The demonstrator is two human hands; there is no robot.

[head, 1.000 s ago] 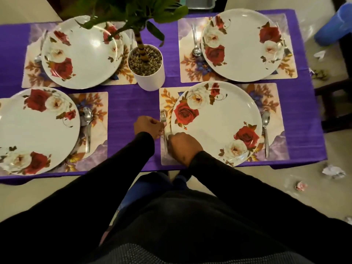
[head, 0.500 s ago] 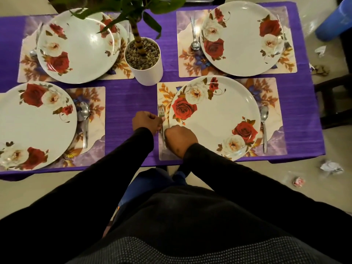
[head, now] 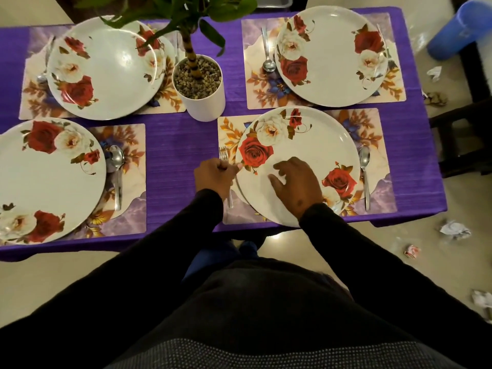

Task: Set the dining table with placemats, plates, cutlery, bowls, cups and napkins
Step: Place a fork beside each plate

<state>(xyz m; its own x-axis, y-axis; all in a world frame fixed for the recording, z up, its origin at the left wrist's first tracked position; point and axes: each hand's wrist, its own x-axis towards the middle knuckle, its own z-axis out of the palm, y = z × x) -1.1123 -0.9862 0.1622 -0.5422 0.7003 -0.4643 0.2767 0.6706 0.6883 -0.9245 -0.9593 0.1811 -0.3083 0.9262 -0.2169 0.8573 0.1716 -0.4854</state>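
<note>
Several white rose-patterned plates lie on floral placemats on a purple table [head: 173, 145]. The near right plate [head: 314, 145] sits on its placemat [head: 372, 129] with a spoon [head: 364, 166] at its right and a fork [head: 225, 158] at its left. My left hand [head: 214, 177] grips the fork's handle beside the plate's left rim. My right hand [head: 295, 182] hovers or rests on the plate's lower middle with fingers loosely spread, holding nothing. The near left plate [head: 45, 179] has a spoon [head: 115, 166] at its right.
A white pot with a plant [head: 198, 89] stands mid-table between the far left plate [head: 106, 67] and far right plate [head: 330, 57]. Crumpled paper scraps [head: 452, 230] litter the floor at right. A blue cylinder [head: 460, 30] and a dark chair [head: 463, 134] stand past the right edge.
My right hand has left the fork and moved right onto the near right plate, fingers opening. My left hand stays on the fork handle.
</note>
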